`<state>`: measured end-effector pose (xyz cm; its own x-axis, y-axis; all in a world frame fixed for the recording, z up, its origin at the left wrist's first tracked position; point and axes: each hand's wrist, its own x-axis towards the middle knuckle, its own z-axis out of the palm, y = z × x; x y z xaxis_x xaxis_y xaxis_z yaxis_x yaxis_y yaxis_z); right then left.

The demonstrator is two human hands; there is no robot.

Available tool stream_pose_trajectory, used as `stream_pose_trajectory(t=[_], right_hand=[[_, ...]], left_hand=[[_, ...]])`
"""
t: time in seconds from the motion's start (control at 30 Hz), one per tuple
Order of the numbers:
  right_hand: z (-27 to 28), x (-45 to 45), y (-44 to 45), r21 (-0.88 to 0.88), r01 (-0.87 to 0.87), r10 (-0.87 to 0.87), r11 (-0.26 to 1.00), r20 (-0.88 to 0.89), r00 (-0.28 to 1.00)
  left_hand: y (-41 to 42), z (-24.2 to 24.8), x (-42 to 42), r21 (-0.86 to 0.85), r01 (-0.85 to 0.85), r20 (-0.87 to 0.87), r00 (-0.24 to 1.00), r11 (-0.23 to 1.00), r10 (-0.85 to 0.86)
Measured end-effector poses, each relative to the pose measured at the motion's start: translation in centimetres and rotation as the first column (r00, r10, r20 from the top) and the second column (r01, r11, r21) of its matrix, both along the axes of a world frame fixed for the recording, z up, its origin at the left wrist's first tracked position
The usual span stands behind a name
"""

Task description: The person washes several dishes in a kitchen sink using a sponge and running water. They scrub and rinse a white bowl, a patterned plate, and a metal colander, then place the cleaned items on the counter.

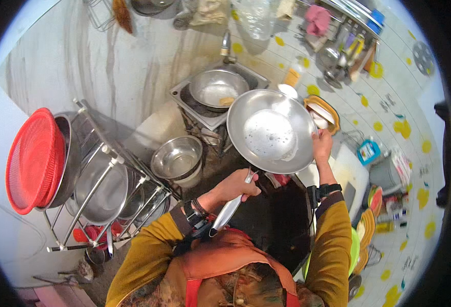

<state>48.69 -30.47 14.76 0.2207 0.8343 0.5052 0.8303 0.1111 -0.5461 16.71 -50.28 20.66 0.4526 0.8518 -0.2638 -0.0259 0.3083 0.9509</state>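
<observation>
A stainless steel frying pan (270, 132) with a wet-looking, spotted bottom is held up in front of me. My left hand (237, 185) grips its metal handle (227, 213) close to the bowl. The fingers of my right hand (322, 142) are closed on the pan's right rim. Just behind it, a second metal pan (215, 85) with a small yellowish piece inside sits on a gas stove (179, 93), its handle pointing away from me. Nested steel bowls (177, 155) stand left of the stove at a lower level.
At left, a metal rack (91, 126) holds red plastic baskets (33, 161) and steel pans (102, 188). To the right are a white counter or board (350, 169), a brown-rimmed container (334, 115) and a blue bottle (368, 152). Utensils (344, 53) hang on the wall.
</observation>
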Motion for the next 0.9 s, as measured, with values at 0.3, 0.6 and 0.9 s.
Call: stream_pose_trajectory(t=[0.3,0.6,0.9], right_hand=[[-4.5,-16.5,13.4,-0.031,-0.315,0.314,0.949,-0.040,0.949],[-9.2,-29.1,19.6,-0.143,-0.536,0.538,0.832,-0.031,0.842],[-11.9,-36.8,23.4,-0.167,-0.636,0.634,0.754,-0.067,0.770]], left_hand=[[4.7,-3.4,-7.2,-0.053,-0.372,-0.084,0.927,0.927,0.367],[8.1,-8.7,-13.4,-0.110,-0.549,-0.069,0.836,0.829,0.544],[10.3,-11.0,-16.4,-0.115,-0.621,-0.106,0.784,0.776,0.612]])
